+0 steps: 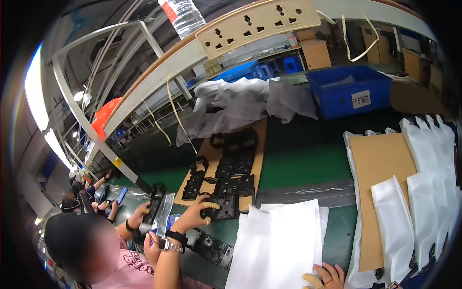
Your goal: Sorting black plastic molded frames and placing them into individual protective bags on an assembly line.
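Observation:
My left hand [193, 215], with yellow finger cots and a watch at the wrist, reaches to the cardboard's near edge. Its thumb and finger close on the left side of a black plastic frame [227, 208]. Several similar black frames [236, 161] lie beyond on a brown cardboard sheet [261, 144]. At the lower edge, my right hand [328, 277], also wearing a finger cot, grips the near right edge of a white foam bag [276, 245]. That bag lies on other white sheets. Part of the right hand is cut off by the picture's edge.
A co-worker [127, 260] in pink sits close on the left, holding a black part [155, 202]. Another dark frame [214, 250] lies near my left forearm. White-bagged parts [430, 168] stand at right by cardboard [385, 149]. A blue bin [349, 91] is behind; a socket strip [257, 26] hangs overhead.

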Motion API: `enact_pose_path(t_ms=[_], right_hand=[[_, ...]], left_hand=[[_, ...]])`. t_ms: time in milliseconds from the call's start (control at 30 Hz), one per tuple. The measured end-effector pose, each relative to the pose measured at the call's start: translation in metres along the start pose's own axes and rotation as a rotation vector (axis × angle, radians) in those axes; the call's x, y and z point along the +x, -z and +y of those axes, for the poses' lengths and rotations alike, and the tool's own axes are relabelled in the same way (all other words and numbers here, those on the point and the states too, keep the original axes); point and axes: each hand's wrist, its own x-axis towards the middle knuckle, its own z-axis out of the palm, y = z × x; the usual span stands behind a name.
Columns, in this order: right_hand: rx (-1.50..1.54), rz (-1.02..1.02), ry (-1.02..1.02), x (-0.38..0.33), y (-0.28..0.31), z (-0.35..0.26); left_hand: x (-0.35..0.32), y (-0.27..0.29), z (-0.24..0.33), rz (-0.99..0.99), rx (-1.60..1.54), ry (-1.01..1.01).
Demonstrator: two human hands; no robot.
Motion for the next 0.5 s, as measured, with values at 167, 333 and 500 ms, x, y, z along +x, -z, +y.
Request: enact_pose_path(t_ms=[167, 333, 500], right_hand=[[0.002, 0.014, -0.017, -0.002, 0.005, 0.0], [-0.005, 0.01, -0.032, -0.003, -0.001, 0.0], [-0.047, 0.014, -0.076, -0.006, 0.005, 0.003]], left_hand=[[0.018, -0.018, -0.025, 0.225, 0.071, -0.056], [0.02, -0.022, -0.007, 0.229, 0.028, 0.016], [0.025, -0.023, 0.045, 0.201, -0.051, 0.071]])
